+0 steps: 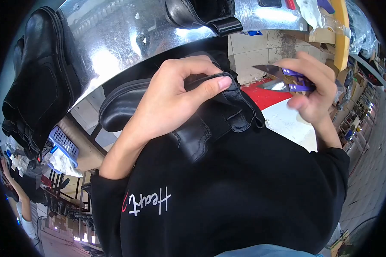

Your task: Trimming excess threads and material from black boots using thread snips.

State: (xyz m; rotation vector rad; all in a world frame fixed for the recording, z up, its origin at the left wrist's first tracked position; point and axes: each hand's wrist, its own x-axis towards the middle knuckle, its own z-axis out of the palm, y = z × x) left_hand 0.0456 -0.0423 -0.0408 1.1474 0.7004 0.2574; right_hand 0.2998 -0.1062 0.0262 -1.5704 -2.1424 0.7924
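A black leather ankle boot (193,138) lies across my lap, its toe pointing left and its opening to the right. My left hand (176,94) grips the boot by the upper edge of its shaft, thumb pressed on the rim near a pull loop. To the right of the boot, held in the air and apart from it, are small thread snips (299,81) with purple handles. My right hand (316,88) is closed round the snips, whose two pointed blades face left and stand spread. The fingertips of this hand are slightly blurred.
A shiny metal worktop (116,43) curves ahead of me. Another black boot (43,77) stands at its left, and a black shoe (201,15) at the far edge. A blue plastic basket (64,143) is at lower left. Another person's arm (19,188) shows at far left.
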